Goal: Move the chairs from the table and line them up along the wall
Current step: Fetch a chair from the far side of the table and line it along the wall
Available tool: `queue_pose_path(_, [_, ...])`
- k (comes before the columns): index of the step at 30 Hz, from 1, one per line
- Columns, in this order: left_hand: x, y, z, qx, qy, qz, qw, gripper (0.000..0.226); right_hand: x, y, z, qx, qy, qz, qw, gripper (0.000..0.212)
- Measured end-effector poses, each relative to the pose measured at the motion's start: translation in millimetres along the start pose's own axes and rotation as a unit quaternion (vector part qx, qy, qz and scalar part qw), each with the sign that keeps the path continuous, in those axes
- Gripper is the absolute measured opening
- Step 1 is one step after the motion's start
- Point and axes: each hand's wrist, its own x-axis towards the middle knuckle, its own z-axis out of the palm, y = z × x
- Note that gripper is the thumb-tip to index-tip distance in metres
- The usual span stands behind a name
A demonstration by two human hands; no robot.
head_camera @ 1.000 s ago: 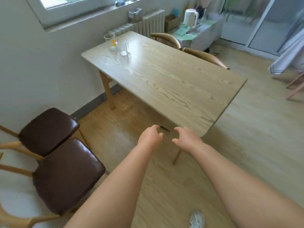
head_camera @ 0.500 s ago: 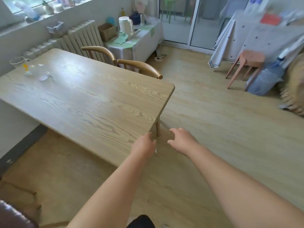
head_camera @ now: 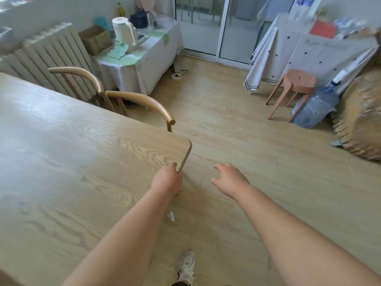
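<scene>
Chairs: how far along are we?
Done: nothing that shows here; no lined-up chair is in view. In hand: nothing; the left hand hangs by the corner of the table, the right hand is open over the floor. Left: both the near chair and the far chair, tucked at the table.

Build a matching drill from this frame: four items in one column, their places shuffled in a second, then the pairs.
Items
1 kettle
2 stool
3 near chair
4 water jug

Places
A tucked in at the far side of the dining table
B on the floor, right beside the stool
C on top of the cloth-covered side table
D on the floor in front of the draped sheet

Pairs: 1-C; 2-D; 3-A; 4-B
</scene>
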Motion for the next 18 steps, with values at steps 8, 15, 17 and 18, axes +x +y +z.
queue_pose_path(8, [117.9, 88.1, -5.7, -0.017, 0.009, -0.003, 1.0, 0.051, 104.1, 40.7, -79.6, -0.005, 0.002, 0.001, 1.0, 0.055])
queue_pose_path(15, [197.1, 138.9, -8.9, -0.054, 0.039, -0.072, 0.995, 0.05, 229.6, 57.3, -147.7, -0.035, -0.03, -0.062, 0.997, 0.056])
queue_pose_path(17, [215.6, 143.9, -13.9, -0.076, 0.051, -0.102, 0.991, 0.048, 264.1, 51.6, -161.6, -0.052, -0.052, -0.083, 0.994, 0.057])
queue_pose_path(18, [220.1, 146.3, -15.0, -0.08, 0.057, -0.108, 0.989, 0.045, 273.8, 51.2, -165.6, -0.057, -0.054, -0.087, 0.993, 0.057])
